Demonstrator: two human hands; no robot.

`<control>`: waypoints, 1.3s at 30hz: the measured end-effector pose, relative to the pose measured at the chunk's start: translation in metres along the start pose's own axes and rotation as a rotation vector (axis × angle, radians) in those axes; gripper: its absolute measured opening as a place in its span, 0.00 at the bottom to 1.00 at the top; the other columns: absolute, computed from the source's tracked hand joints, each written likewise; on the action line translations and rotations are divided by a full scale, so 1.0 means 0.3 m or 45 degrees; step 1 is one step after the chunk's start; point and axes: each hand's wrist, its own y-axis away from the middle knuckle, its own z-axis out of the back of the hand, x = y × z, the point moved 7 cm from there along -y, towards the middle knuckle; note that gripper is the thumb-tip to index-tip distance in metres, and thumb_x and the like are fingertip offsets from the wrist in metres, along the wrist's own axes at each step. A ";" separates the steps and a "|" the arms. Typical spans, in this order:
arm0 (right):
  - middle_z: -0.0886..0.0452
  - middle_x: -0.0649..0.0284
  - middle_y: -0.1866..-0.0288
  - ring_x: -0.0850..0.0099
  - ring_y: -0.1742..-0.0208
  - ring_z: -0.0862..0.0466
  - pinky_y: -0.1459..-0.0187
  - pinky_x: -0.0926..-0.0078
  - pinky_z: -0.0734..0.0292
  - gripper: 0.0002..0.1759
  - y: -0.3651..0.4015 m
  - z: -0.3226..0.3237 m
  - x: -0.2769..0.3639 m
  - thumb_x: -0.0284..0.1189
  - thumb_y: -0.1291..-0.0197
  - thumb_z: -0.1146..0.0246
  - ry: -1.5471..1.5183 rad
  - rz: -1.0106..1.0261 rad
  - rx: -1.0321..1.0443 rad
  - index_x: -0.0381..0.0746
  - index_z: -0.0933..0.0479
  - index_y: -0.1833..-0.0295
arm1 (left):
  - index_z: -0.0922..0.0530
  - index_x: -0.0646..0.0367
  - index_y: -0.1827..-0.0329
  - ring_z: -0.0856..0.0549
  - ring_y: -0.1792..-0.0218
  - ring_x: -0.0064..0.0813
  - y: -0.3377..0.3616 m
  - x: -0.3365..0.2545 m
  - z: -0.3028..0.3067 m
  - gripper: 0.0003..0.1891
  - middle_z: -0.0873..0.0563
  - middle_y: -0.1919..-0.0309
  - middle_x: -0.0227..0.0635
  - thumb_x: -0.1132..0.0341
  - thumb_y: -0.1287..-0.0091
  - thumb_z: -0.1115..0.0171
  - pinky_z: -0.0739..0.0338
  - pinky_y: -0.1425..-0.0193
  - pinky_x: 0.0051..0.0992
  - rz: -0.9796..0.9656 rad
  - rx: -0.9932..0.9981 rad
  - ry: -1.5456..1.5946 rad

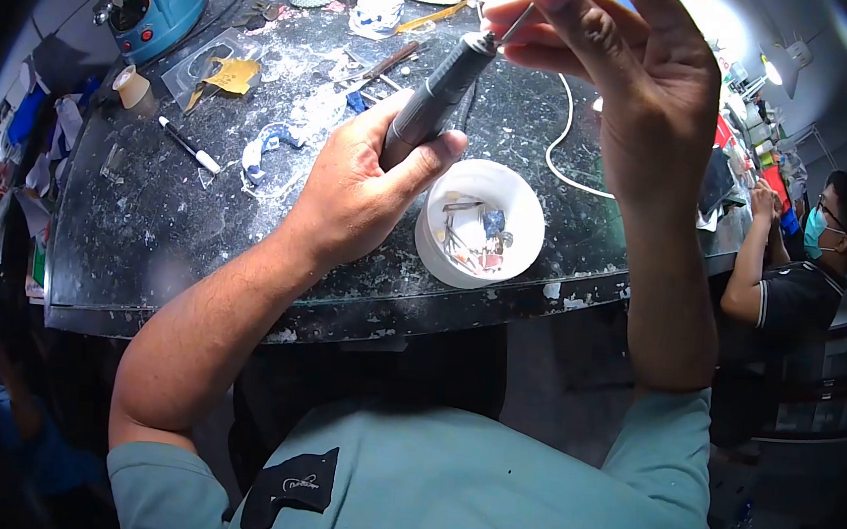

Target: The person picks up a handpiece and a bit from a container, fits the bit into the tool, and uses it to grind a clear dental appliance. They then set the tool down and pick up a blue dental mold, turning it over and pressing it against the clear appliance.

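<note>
My left hand (355, 185) is wrapped round a dark grey rotary handpiece (439, 92), its nose tilted up and to the right. Above it, my right hand (647, 78) pinches a thin metal bur (518, 27) between thumb and fingers, its lower end right at the handpiece's nose. Just below the handpiece stands a round white tub (530, 228), with several slim burs and small blue and reddish pieces at its bottom. A blue and white arch-shaped piece (265, 153) lies left of my left hand.
At the back left stands a blue machine (155, 15) with red buttons. A marker (190, 145), a yellow piece (231, 75) and a small cup (131, 87) lie nearby. A white cable (559, 141) curves across the dusty black table (185, 256). A masked person (806, 265) sits at right.
</note>
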 end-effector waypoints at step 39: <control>0.19 0.61 0.59 0.63 0.54 0.21 0.46 0.61 0.32 0.25 0.285 -0.104 -0.017 0.51 0.51 0.27 1.084 -0.048 0.964 0.46 0.23 0.55 | 0.26 0.58 0.71 0.30 0.83 0.12 -0.058 -0.059 0.153 0.08 0.27 0.83 0.21 0.68 0.34 0.38 0.36 0.81 0.17 -0.253 -0.243 0.025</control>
